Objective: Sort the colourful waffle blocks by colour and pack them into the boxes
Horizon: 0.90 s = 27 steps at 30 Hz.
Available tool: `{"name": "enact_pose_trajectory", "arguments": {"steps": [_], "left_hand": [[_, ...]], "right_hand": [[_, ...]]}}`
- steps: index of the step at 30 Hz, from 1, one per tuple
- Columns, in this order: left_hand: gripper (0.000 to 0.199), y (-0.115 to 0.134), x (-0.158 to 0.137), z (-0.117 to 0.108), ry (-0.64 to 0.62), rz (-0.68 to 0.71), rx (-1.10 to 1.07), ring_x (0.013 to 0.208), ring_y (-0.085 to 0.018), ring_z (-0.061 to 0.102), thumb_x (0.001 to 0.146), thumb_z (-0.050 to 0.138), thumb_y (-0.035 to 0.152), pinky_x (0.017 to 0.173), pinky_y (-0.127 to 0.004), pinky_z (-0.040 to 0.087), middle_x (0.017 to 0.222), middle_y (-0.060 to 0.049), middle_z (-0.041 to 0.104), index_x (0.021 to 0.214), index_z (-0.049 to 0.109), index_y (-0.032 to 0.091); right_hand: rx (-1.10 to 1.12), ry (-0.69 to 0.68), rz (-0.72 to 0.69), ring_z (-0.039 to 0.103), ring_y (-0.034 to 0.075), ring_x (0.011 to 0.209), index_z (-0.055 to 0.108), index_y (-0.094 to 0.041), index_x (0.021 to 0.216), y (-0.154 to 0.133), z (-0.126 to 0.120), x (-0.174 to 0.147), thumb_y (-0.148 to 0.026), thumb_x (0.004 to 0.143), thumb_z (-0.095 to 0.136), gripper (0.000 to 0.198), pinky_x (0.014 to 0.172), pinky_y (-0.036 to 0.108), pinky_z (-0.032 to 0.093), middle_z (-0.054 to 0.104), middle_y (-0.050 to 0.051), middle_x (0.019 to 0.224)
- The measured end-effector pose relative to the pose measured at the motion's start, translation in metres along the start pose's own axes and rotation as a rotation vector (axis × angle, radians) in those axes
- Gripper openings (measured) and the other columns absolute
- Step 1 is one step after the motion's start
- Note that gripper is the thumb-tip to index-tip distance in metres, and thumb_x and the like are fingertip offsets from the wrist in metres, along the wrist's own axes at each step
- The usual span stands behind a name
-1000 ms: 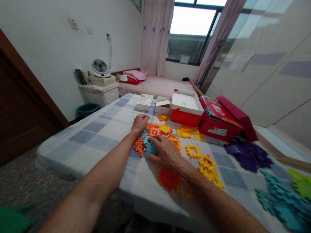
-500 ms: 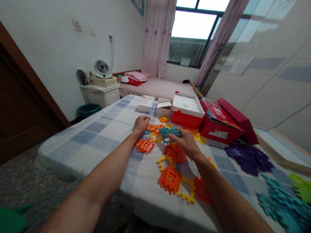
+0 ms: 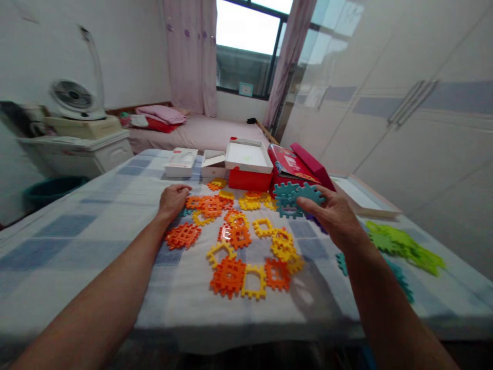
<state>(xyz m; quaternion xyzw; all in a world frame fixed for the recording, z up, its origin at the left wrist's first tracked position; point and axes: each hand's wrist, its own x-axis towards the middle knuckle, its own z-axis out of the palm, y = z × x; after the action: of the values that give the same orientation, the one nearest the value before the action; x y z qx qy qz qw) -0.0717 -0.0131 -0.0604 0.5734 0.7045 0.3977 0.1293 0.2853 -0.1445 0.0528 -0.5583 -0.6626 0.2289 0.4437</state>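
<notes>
Teal pieces (image 3: 296,198) now carried rightward in right hand (image 3: 337,218) grip, left hand (image 3: 173,200) still curled on orange tiles (image 3: 206,205)

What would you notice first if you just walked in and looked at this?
Probably the bright orange and yellow tiles scattered across the checked cloth in the middle. Next, the right hand lifted above them, holding teal tiles in front of the red box. The left hand rests at the far edge of the pile, and green tiles lie off to the right.
</notes>
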Motion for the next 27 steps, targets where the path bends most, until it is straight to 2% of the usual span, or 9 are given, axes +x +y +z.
{"name": "enact_pose_trajectory", "arguments": {"steps": [4, 8, 12, 15, 21, 24, 27], "left_hand": [[0.036, 0.001, 0.002, -0.003, -0.029, -0.018, 0.077, 0.084, -0.020, 0.063, 0.075, 0.049, 0.026, 0.076, -0.026, 0.045, 0.095, -0.005, 0.073, 0.101, 0.073, 0.016], [0.037, 0.004, -0.001, -0.006, -0.040, -0.040, 0.118, 0.084, -0.020, 0.062, 0.076, 0.049, 0.028, 0.073, -0.025, 0.045, 0.094, -0.004, 0.073, 0.102, 0.072, 0.018], [0.038, 0.007, -0.004, -0.007, -0.043, -0.063, 0.139, 0.081, -0.020, 0.062, 0.077, 0.048, 0.029, 0.070, -0.026, 0.045, 0.094, -0.005, 0.072, 0.105, 0.071, 0.017], [0.038, 0.006, -0.004, -0.007, -0.044, -0.061, 0.131, 0.084, -0.021, 0.063, 0.077, 0.048, 0.029, 0.072, -0.026, 0.045, 0.095, -0.005, 0.072, 0.104, 0.071, 0.017], [0.038, 0.004, -0.003, -0.007, -0.042, -0.047, 0.068, 0.087, -0.022, 0.063, 0.075, 0.049, 0.028, 0.078, -0.029, 0.047, 0.097, -0.008, 0.072, 0.103, 0.072, 0.015], [0.036, 0.006, -0.005, -0.006, 0.011, -0.028, 0.013, 0.088, -0.020, 0.064, 0.073, 0.048, 0.024, 0.080, -0.027, 0.047, 0.095, -0.007, 0.073, 0.097, 0.073, 0.014], [0.034, 0.005, -0.004, -0.003, 0.014, -0.029, -0.099, 0.084, -0.019, 0.066, 0.075, 0.046, 0.023, 0.078, -0.026, 0.049, 0.089, -0.007, 0.074, 0.093, 0.073, 0.015]], "right_hand": [[-0.401, 0.154, 0.156, 0.056, 0.015, 0.057, 0.066, -0.018, 0.093, 0.029, -0.067, -0.045, -0.049, 0.071, 0.064, 0.038, 0.053, 0.026, 0.042, 0.064, 0.000, 0.068], [-0.584, 0.161, 0.244, 0.057, 0.017, 0.057, 0.067, -0.018, 0.094, 0.065, -0.097, -0.075, -0.051, 0.068, 0.062, 0.043, 0.051, 0.027, 0.043, 0.067, 0.003, 0.073], [-0.616, 0.094, 0.294, 0.061, 0.020, 0.063, 0.066, -0.018, 0.100, 0.090, -0.099, -0.084, -0.051, 0.070, 0.058, 0.045, 0.056, 0.029, 0.046, 0.068, 0.005, 0.079], [-0.663, 0.082, 0.288, 0.064, 0.023, 0.075, 0.065, -0.018, 0.105, 0.102, -0.097, -0.084, -0.048, 0.073, 0.056, 0.045, 0.066, 0.034, 0.049, 0.070, 0.007, 0.088], [-0.815, 0.163, 0.107, 0.061, 0.030, 0.097, 0.066, -0.016, 0.102, 0.117, -0.101, -0.085, -0.051, 0.076, 0.052, 0.046, 0.090, 0.048, 0.043, 0.068, 0.012, 0.100], [-0.802, 0.191, 0.058, 0.059, 0.032, 0.099, 0.066, -0.017, 0.102, 0.108, -0.095, -0.076, -0.055, 0.077, 0.049, 0.048, 0.088, 0.050, 0.043, 0.066, 0.013, 0.103], [-0.692, 0.090, 0.031, 0.061, 0.030, 0.089, 0.065, -0.021, 0.104, 0.087, -0.070, -0.055, -0.057, 0.077, 0.049, 0.048, 0.077, 0.046, 0.048, 0.065, 0.012, 0.106]]}}
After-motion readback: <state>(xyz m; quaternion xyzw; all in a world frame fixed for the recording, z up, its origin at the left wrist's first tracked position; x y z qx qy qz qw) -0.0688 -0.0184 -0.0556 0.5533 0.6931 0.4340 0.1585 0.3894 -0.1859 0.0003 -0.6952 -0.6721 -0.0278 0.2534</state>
